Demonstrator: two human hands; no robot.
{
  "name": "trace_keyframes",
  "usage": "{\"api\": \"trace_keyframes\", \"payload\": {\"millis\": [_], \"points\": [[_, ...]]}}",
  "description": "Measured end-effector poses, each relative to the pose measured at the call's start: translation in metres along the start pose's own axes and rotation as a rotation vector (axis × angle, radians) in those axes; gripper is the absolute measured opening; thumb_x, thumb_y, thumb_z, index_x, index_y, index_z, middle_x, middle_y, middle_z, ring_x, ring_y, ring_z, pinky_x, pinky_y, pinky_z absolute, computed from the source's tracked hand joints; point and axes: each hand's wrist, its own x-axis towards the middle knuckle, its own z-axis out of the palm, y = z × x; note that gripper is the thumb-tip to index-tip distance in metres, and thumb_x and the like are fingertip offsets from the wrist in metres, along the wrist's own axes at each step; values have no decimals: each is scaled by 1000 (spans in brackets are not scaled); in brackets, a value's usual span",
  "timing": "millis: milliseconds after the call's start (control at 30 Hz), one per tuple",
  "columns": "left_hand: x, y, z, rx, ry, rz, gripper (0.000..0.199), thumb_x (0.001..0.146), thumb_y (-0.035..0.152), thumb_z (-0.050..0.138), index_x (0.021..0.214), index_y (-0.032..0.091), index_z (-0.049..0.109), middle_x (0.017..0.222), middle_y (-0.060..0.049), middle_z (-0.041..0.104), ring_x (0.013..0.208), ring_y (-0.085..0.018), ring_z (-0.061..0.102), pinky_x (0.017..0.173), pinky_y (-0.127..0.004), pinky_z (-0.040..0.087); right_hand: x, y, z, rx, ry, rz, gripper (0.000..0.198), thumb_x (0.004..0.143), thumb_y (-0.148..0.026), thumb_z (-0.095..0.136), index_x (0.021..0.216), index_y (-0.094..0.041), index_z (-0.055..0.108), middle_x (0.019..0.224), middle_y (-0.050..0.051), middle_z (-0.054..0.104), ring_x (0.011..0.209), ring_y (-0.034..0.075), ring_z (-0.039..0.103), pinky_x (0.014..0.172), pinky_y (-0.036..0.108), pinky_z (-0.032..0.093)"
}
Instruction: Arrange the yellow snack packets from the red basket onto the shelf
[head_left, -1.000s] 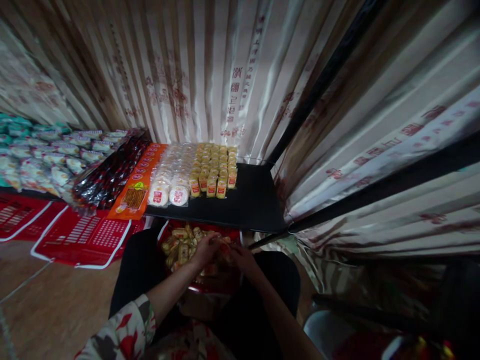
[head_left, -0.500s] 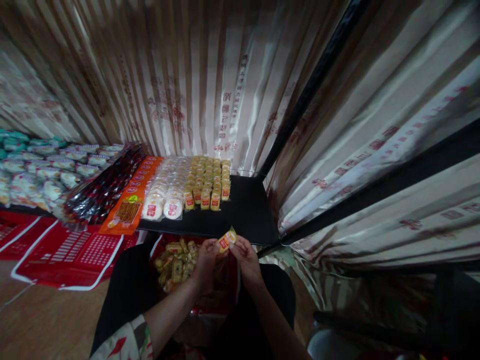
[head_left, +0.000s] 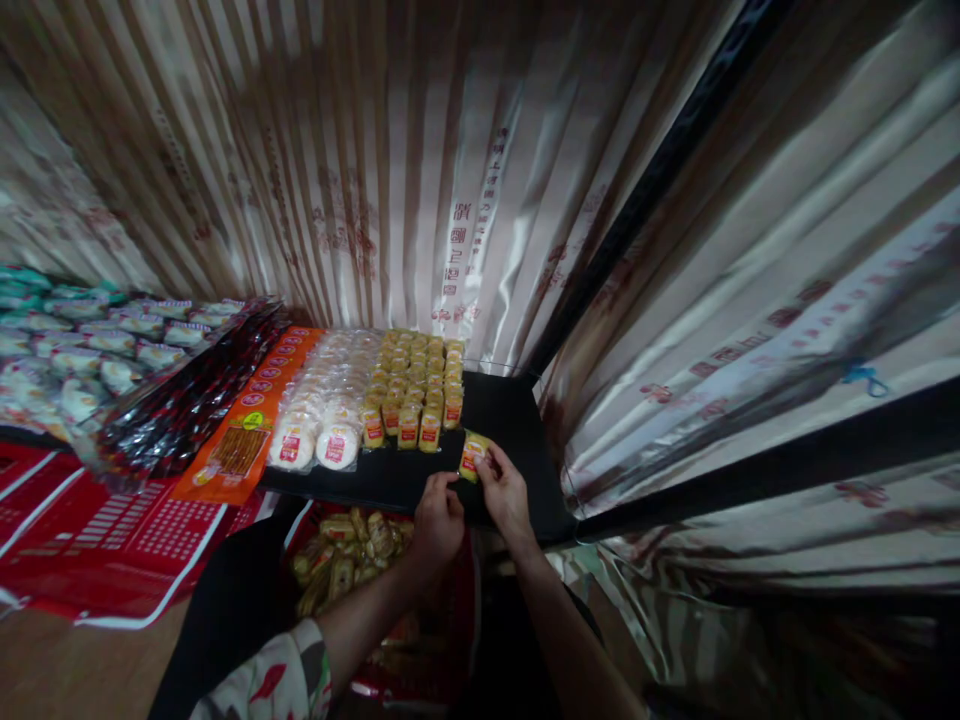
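My right hand (head_left: 504, 500) pinches a small yellow snack packet (head_left: 472, 456) with a red and white label, holding it over the black shelf (head_left: 502, 410). My left hand (head_left: 440, 520) is just below and left of the packet, its fingers curled and a fingertip close to the packet's lower corner. Whether that hand grips anything is hidden. Left of the held packet stand rows of similar yellow packets (head_left: 409, 425) on the shelf. Between my legs, under my forearms, a red basket (head_left: 474, 600) holds many more yellow packets (head_left: 345, 555).
Round white wrapped crackers (head_left: 337, 445), an orange snack bag (head_left: 236, 450), dark shiny packs (head_left: 172, 410) and white packets (head_left: 75, 360) line the shelf leftward. Red baskets (head_left: 142, 540) sit below at left. A printed curtain (head_left: 420, 180) and black frame bars (head_left: 637, 220) enclose the shelf.
Both hands have moved up and forward from above the basket to the shelf. The packet was between both hands and is now in my right hand's fingers, beside the rows.
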Motion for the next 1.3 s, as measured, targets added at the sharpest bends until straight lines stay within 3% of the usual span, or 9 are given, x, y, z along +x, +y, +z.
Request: {"api": "trace_keyframes", "payload": {"millis": [133,400,767,900,1033,1300], "points": [[16,-3,11,6,-2,89,45,68,-1,40,106,15,55,118,-10,55,107,-19,54,100,-34,41,30,0,12,-103,-43,-69,51,77,-44,51,118,-15,57,101,9,64,83,18,62,75,30,53],[41,-8,20,37,-1,79,54,65,-3,39,114,14,54,131,-11,49,123,-21,44,109,-36,33,56,-5,31,-182,-67,-156,46,78,-39,50,116,-15,59,99,9,59,84,18,60,78,31,52],[50,-10,12,-30,-20,94,56,64,-2,39,115,13,55,132,-10,50,126,-19,41,112,-35,28,48,4,43,-148,-43,-149,54,79,-33,49,131,-18,46,115,12,56,93,19,60,81,32,51],[52,-16,13,-50,-40,112,60,64,-1,38,122,7,51,135,-14,46,128,-20,39,112,-34,28,48,6,46,-173,-15,-156,50,79,-33,48,125,-15,53,112,12,59,94,19,59,84,30,50],[54,-20,15,-78,-11,143,64,62,-2,38,123,10,51,134,-12,47,127,-20,40,112,-36,28,50,5,49,-218,-1,-211,45,79,-32,47,120,-16,57,112,11,60,97,19,58,86,31,49],[52,-24,17,-55,-7,175,62,64,0,38,125,8,50,136,-12,46,128,-22,40,111,-37,30,50,5,54,-243,43,-205,49,78,-35,49,122,-15,54,110,12,61,93,20,59,80,33,51]]}}
